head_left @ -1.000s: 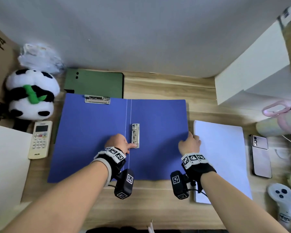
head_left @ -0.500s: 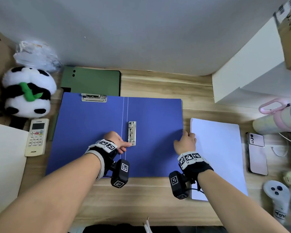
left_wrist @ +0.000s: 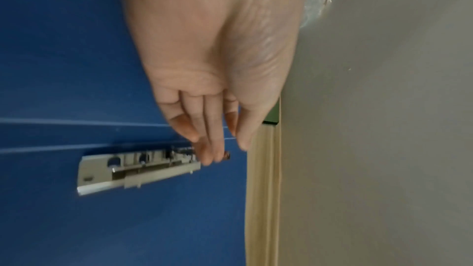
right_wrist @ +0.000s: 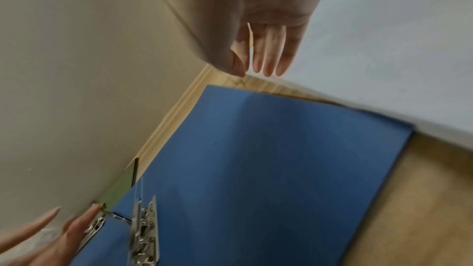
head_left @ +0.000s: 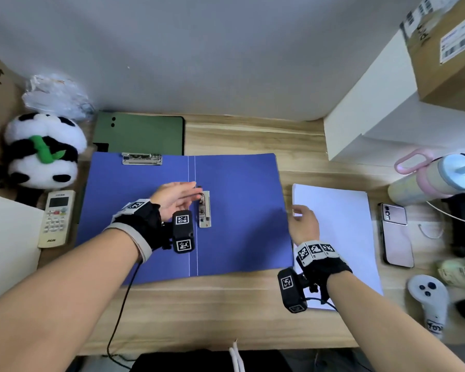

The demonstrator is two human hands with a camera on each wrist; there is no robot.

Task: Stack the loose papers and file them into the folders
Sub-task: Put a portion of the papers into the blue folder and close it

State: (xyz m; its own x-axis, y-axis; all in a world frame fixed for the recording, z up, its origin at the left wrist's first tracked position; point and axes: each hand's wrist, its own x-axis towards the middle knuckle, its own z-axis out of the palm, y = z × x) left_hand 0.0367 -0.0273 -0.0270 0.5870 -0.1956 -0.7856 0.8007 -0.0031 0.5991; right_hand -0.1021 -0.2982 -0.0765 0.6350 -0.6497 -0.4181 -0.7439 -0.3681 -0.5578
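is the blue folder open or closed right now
Open: the blue folder lies spread flat on the desk, both halves showing, the metal clip on its inside exposed.

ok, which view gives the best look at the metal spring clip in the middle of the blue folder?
Left wrist. The spring clip fills the frame side-on, mechanism visible, left hand fingertips at its far end. Head view shows the whole clip on the blue folder, but small. Right wrist shows it blurred at the bottom edge.
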